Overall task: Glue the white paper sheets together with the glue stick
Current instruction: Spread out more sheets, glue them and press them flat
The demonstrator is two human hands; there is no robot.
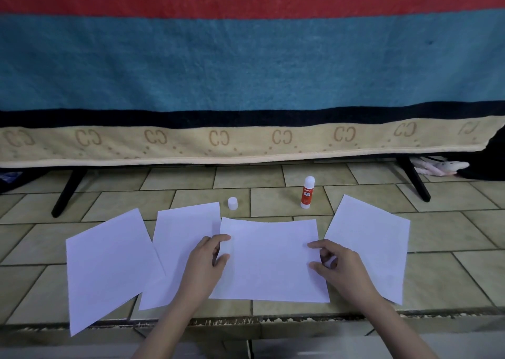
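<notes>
Four white sheets across a tiled surface (273, 178). Centre sheet (269, 263) lying flat, long axis left to right, its near edge close to the surface's near edge. Left hand (209, 257) pinching the centre sheet's left edge between thumb and curled fingers; right hand (334, 263) pinching its right edge the same way. Second sheet (177, 238) just left, partly under the centre sheet, long axis near to far. Far-left sheet (109, 268) tilted, overlapping the second sheet's left edge. Right sheet (377, 246) tilted too — apart from the centre sheet at the far end. Glue stick (308, 192) upright beyond the sheets, white tip pointing up, uncapped. Its white cap (232, 203) standing separately to the left — well apart. No containers visible. Striped blanket (246, 71) hanging behind.
</notes>
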